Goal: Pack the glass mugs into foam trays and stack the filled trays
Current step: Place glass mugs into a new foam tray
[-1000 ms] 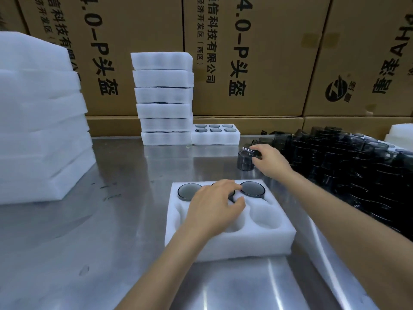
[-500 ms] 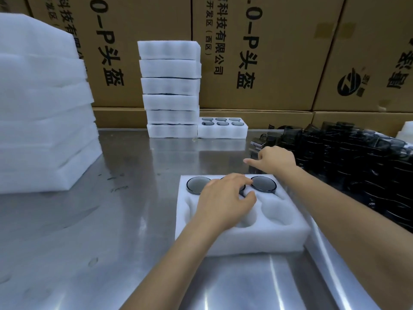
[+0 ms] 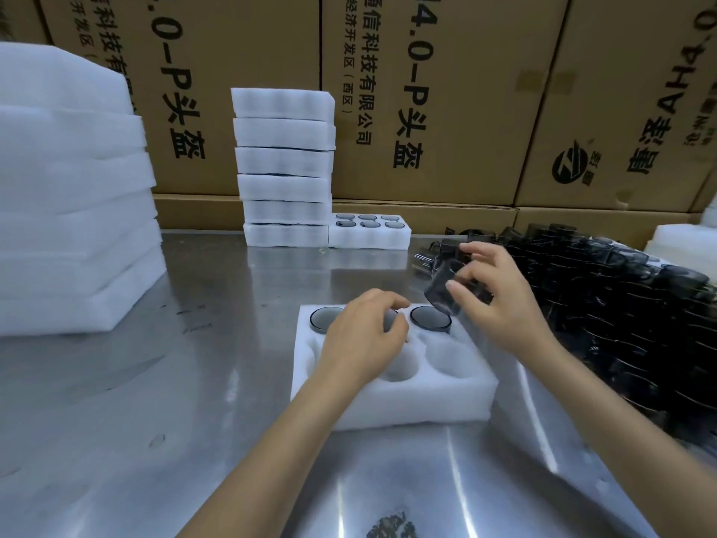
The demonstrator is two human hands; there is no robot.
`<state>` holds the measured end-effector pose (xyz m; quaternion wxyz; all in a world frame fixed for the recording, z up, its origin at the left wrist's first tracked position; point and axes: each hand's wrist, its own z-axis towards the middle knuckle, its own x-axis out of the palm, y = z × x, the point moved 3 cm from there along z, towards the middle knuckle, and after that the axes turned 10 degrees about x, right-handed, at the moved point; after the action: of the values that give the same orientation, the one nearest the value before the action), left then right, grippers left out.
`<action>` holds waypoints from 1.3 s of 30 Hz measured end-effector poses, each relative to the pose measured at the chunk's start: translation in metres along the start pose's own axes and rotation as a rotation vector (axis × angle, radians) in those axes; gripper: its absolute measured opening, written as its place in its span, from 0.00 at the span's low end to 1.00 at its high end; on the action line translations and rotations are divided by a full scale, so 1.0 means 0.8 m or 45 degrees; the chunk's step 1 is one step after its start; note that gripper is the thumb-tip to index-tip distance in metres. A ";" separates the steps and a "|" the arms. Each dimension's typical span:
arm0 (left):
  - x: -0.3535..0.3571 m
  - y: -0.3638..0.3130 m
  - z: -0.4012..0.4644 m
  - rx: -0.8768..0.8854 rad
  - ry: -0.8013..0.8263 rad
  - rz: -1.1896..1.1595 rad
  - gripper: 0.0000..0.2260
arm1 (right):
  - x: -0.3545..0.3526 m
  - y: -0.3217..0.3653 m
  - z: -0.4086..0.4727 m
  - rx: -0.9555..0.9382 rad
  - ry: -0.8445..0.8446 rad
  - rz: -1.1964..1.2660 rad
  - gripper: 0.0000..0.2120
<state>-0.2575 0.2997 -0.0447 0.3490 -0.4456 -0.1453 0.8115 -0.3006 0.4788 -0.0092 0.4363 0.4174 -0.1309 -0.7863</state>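
Mug [image 3: 446, 289] pinched in right hand [image 3: 500, 300] above tray [image 3: 407, 401] edge; left hand [image 3: 361, 343] relaxed on tray.

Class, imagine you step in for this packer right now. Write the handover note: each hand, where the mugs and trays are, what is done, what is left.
Left hand: rests on the open foam tray, fingers curled over its middle back pocket.
Right hand: grips a dark glass mug just above the tray's right back corner.
Done: two mugs plainly seated in the back row; six-tray stack at the back, one filled tray beside it.
Left: fill the three front pockets from the mug pile, then stack the tray.
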 end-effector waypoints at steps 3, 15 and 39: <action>-0.002 0.000 0.000 0.014 -0.058 -0.007 0.08 | -0.011 0.014 -0.046 -0.016 0.163 0.145 0.08; -0.017 -0.021 -0.007 0.188 -0.122 -0.007 0.09 | -0.020 0.027 -0.091 0.071 0.288 -0.296 0.05; 0.002 -0.042 -0.066 0.609 0.467 0.490 0.33 | -0.004 0.004 -0.101 0.006 0.609 -0.419 0.26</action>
<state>-0.2001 0.3205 -0.0567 0.3045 -0.5087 0.2003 0.7800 -0.2355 0.4923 -0.0557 0.3205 0.6075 0.0431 -0.7255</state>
